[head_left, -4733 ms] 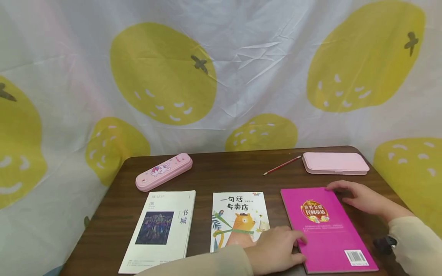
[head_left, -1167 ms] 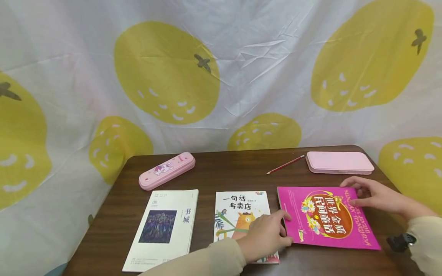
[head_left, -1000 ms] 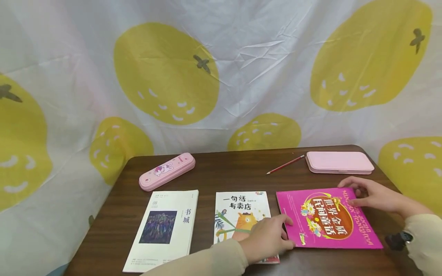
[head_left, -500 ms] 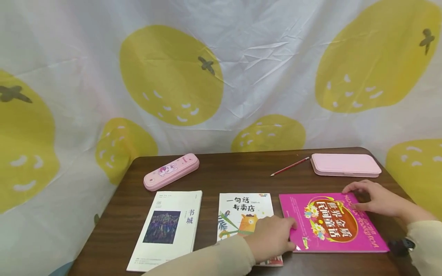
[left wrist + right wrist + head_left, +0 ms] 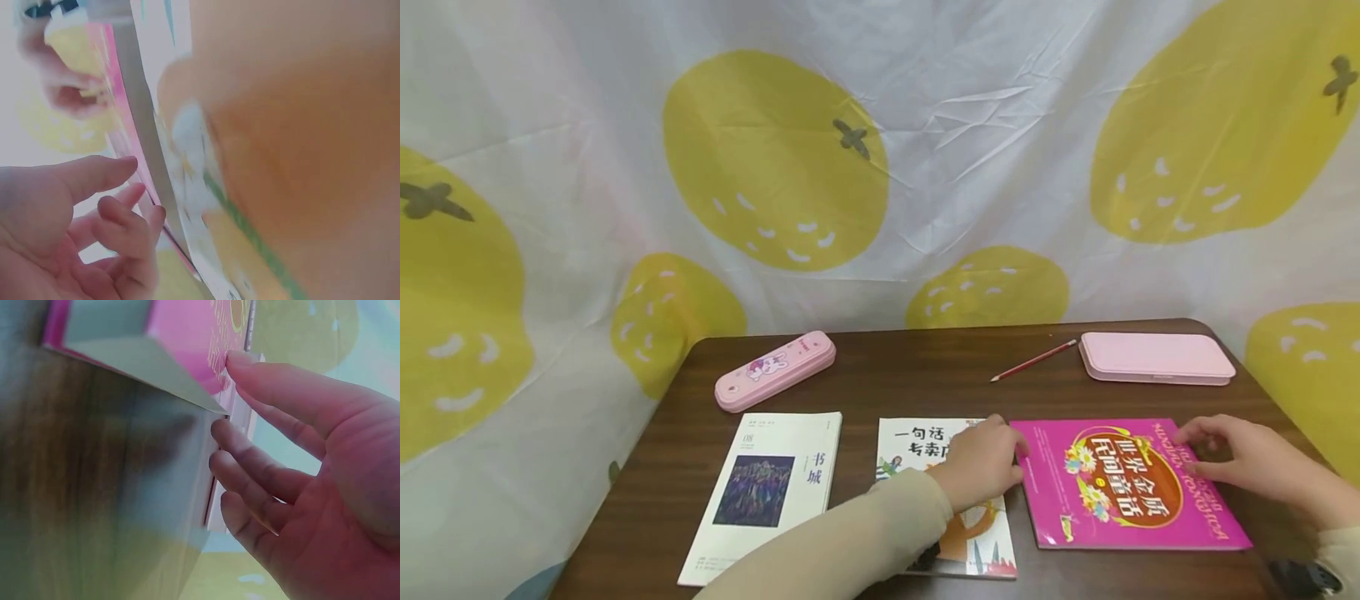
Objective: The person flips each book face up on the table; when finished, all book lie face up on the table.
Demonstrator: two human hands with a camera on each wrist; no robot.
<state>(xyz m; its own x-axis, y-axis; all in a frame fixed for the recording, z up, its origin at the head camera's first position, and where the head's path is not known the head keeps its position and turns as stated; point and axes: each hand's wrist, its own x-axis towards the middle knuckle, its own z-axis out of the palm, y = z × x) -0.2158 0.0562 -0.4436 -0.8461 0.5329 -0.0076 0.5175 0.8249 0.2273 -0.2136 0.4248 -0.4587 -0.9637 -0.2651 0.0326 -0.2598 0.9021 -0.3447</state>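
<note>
A magenta book (image 5: 1048, 492) lies flat on the table, front cover up, its large title running sideways. My left hand (image 5: 981, 465) reaches over the white picture book (image 5: 988, 542) to the magenta book's upper left side. In the left wrist view its fingers (image 5: 125, 228) are loosely bent near that edge, pinching nothing; contact is unclear. At the right side, my right hand (image 5: 1255, 462) has its thumb over the cover. Seen from the right wrist, its fingers (image 5: 256, 465) are spread and relaxed beside the book's corner. The left forearm partly covers the picture book.
A white book with a dark picture (image 5: 760, 492) lies at the left. Behind it rests a pink rabbit pencil case (image 5: 775, 372). A red pencil (image 5: 1033, 362) and a plain pink case (image 5: 1157, 357) lie at the back right, before a lemon-print curtain (image 5: 895, 167).
The magenta book showed its back cover with a barcode; now its front cover is up. My left hand has moved up its left side, and the right hand slightly down and right.
</note>
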